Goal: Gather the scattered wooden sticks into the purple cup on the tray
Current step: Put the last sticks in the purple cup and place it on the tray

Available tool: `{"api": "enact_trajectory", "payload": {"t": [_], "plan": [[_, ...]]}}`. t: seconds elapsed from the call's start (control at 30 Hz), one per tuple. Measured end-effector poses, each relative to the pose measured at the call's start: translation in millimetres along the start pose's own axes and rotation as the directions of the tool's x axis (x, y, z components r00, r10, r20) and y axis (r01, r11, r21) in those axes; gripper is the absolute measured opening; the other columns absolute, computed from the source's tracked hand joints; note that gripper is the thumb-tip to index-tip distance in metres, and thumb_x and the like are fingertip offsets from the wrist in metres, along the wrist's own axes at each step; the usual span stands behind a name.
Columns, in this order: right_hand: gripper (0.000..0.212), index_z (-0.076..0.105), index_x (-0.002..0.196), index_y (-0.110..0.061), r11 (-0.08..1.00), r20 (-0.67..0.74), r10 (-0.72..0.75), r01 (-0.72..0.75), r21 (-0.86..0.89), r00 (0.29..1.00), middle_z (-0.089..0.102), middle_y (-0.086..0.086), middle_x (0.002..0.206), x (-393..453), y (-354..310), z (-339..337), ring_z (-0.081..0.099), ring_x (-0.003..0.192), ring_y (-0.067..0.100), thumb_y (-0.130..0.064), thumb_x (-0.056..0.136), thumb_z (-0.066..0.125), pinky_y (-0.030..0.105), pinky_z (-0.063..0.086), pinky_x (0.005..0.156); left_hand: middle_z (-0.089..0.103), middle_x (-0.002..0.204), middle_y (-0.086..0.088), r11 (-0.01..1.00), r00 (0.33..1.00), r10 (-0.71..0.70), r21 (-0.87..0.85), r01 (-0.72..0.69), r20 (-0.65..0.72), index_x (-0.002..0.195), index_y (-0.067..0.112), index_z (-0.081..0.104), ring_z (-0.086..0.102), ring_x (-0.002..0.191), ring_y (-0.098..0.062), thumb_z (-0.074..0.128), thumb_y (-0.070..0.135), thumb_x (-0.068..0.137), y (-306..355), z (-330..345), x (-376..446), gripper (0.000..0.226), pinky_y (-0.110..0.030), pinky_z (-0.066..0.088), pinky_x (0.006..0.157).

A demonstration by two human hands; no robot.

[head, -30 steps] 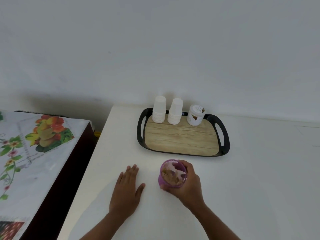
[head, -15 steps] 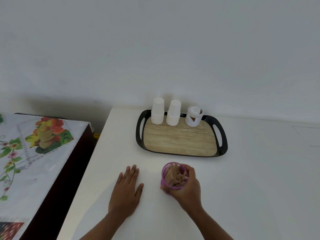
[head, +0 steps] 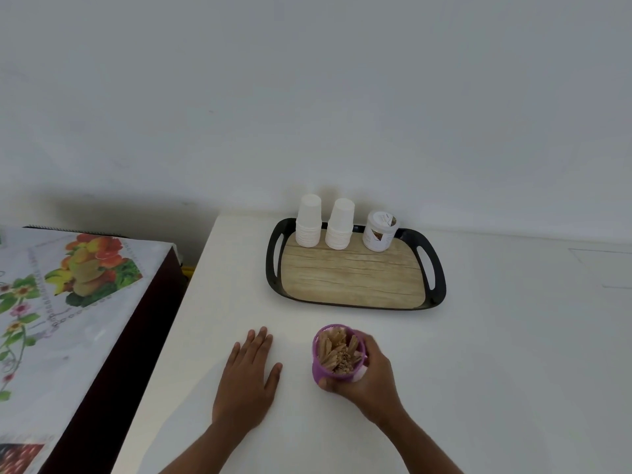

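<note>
The purple cup (head: pixel 320 366) stands on the white table in front of the tray, filled with several wooden sticks (head: pixel 337 352) standing on end. My right hand (head: pixel 367 378) wraps around the cup from its right side. My left hand (head: pixel 248 374) lies flat on the table to the cup's left, fingers spread, holding nothing. The black tray with a wood-pattern base (head: pixel 352 278) sits further back, its front half bare. No loose sticks show on the table.
Two stacks of white paper cups (head: pixel 308 222) (head: pixel 340 224) and a white lidded jar (head: pixel 380 231) line the tray's back edge. The white wall rises just behind. A lower table with a floral cloth (head: pixel 61 302) stands left, past the table's left edge.
The cup in my right hand has tipped from leaning toward me to nearly upright, and the sticks inside now stand on end. My left hand has stayed flat.
</note>
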State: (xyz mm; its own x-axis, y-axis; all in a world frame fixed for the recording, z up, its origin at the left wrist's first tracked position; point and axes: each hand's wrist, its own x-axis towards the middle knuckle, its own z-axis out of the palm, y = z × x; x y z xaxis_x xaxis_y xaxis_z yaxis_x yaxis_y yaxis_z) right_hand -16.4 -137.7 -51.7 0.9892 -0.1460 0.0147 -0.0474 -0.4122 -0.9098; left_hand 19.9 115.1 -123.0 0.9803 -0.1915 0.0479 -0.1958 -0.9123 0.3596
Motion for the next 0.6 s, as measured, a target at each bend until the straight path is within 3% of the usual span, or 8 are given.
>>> {"api": "enact_trajectory", "payload": {"t": [0.1,0.2,0.33,0.4,0.5,0.6], "plan": [[0.094,0.055,0.124,-0.032,0.997,-0.13,0.007,0.004,0.083,0.992,0.067,-0.023,0.116,-3,-4,1,0.067,0.107,0.006,-0.048,0.044,0.101,0.028,0.061,0.082,0.016,0.167,0.011,1.0,1.0,-0.006,-0.01,0.006,-0.006,0.16,0.026,0.025,0.005,0.155,-0.008,0.02,0.059,0.099,0,1,0,0.069,-0.026,-0.004,0.124],[0.095,0.057,0.124,-0.031,0.999,-0.055,0.006,-0.004,0.033,0.998,0.07,-0.02,0.117,-6,0,4,0.069,0.108,0.009,-0.047,0.044,0.104,0.036,0.063,0.085,0.016,0.167,0.01,1.0,1.0,-0.016,-0.011,0.016,-0.002,0.16,0.027,0.024,0.004,0.155,-0.007,0.019,0.06,0.098,0,0,0,0.071,-0.026,-0.003,0.125],[0.102,0.052,0.122,-0.037,0.997,-0.171,0.064,-0.055,0.057,0.983,0.068,-0.013,0.117,-10,2,2,0.068,0.105,0.009,-0.058,0.036,0.102,0.039,0.062,0.084,0.019,0.167,0.01,1.0,1.0,-0.004,-0.026,0.003,-0.013,0.159,0.025,0.027,0.007,0.155,-0.009,0.02,0.059,0.098,0,1,0,0.07,-0.031,0.006,0.126],[0.105,0.051,0.12,-0.037,0.997,-0.122,0.07,-0.067,0.035,0.99,0.068,-0.012,0.116,-10,2,3,0.067,0.104,0.008,-0.062,0.032,0.101,0.037,0.062,0.083,0.019,0.167,0.009,1.0,1.0,-0.011,-0.022,0.01,-0.008,0.159,0.025,0.026,0.008,0.155,-0.009,0.019,0.06,0.098,1,0,0,0.071,-0.032,0.007,0.127],[0.108,0.049,0.119,-0.038,0.995,-0.154,0.082,-0.072,0.069,0.985,0.066,-0.009,0.118,-10,9,4,0.067,0.104,0.009,-0.063,0.028,0.101,0.033,0.061,0.082,0.018,0.167,0.009,1.0,1.0,-0.011,-0.018,0.011,-0.011,0.159,0.025,0.027,0.007,0.155,-0.009,0.019,0.06,0.098,0,0,0,0.071,-0.031,0.005,0.127],[0.125,0.037,0.14,-0.035,0.996,-0.023,0.06,-0.058,0.062,0.998,0.052,-0.008,0.139,-13,17,5,0.057,0.126,0.011,-0.057,0.036,0.104,0.035,0.059,0.096,0.016,0.168,0.01,1.0,1.0,-0.013,-0.016,0.013,0.001,0.16,0.026,0.024,0.005,0.155,-0.008,0.018,0.06,0.098,0,1,0,0.071,-0.032,0.005,0.127]]}}
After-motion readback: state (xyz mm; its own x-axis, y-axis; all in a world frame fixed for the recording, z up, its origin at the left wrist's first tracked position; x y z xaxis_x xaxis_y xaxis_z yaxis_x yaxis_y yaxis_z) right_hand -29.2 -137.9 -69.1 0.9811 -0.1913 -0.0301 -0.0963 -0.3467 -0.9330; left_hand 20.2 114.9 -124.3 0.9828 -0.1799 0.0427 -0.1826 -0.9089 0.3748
